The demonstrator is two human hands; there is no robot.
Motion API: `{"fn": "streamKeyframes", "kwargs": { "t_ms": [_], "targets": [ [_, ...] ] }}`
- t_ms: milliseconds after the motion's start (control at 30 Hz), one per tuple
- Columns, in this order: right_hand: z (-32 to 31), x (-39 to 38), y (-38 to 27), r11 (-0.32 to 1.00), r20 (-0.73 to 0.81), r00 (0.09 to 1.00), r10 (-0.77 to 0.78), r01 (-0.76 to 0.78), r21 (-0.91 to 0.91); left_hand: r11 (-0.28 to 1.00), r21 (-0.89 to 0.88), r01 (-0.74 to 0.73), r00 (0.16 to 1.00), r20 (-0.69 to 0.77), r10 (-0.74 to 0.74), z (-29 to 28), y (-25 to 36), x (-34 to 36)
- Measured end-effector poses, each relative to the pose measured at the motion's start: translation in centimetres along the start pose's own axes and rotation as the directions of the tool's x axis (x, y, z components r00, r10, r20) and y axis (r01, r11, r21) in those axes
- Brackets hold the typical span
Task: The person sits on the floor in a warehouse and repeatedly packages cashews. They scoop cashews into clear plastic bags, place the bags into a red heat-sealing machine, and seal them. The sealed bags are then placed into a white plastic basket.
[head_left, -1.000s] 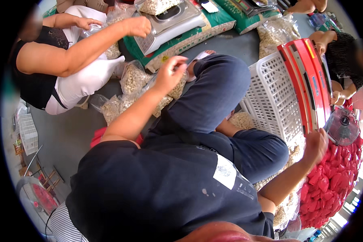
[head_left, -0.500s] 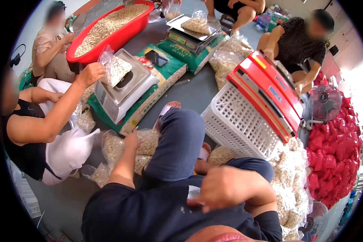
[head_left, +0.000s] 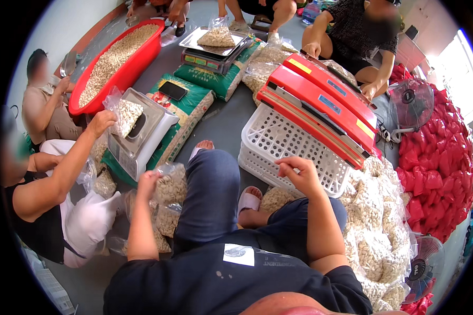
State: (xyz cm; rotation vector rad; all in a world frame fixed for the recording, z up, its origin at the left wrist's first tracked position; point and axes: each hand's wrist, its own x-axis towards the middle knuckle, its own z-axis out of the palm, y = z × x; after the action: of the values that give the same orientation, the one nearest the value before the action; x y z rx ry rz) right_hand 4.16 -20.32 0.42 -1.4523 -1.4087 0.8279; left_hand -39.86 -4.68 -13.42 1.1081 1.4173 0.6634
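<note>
My left hand [head_left: 146, 181] is closed on the top of a clear bag of pale nuts [head_left: 169, 185] that rests on the floor against my left knee, fingers pinched around the gathered plastic. More filled bags [head_left: 165, 220] lie just beside and below it. My right hand [head_left: 298, 173] hangs over the near rim of the white plastic basket [head_left: 278, 142], fingers curled loosely inward; whether it grips anything I cannot tell, since nothing shows between the fingertips. The two hands are well apart, one on each side of my raised left leg. On top of the basket sits a long red sealing machine [head_left: 320, 107]. To my right a heap of sealed nut bags [head_left: 376, 220] runs along the floor, and beyond it a pile of red packets [head_left: 436, 178] with a small fan [head_left: 411, 102] near them. On my left a person in white trousers holds another bag [head_left: 126, 116] on a grey weighing scale [head_left: 144, 131], which stands on a green sack [head_left: 186, 107]. Farther off are a red tub [head_left: 142, 58] of loose nuts and a second scale [head_left: 213, 50] with a bag on its tray
</note>
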Motion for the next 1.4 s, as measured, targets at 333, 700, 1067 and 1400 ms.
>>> {"fn": "streamKeyframes", "kwargs": {
  "t_ms": [333,700,1067,1400],
  "targets": [
    [-0.6,-0.6,-0.5,0.963,-0.331,0.907,-0.261,0.218,-0.161,0.838,-0.393,-0.378,0.868,0.166,0.468,9.0,25.7,-5.5],
    [-2.0,-1.5,0.3,0.972,-0.346,0.908,-0.234,0.206,-0.116,0.901,-0.431,0.056,0.713,0.648,0.266,28.2,30.8,-6.2],
    [-5.3,0.1,5.2,0.897,-0.552,0.813,-0.185,-0.090,-0.433,0.940,-0.291,0.180,0.697,0.712,0.087,36.0,20.5,-3.1],
    [-4.0,1.9,1.7,0.613,-0.362,0.719,-0.593,0.111,-0.783,0.995,-0.054,-0.085,0.574,0.814,0.093,34.6,24.3,-2.4]
  ]
}}
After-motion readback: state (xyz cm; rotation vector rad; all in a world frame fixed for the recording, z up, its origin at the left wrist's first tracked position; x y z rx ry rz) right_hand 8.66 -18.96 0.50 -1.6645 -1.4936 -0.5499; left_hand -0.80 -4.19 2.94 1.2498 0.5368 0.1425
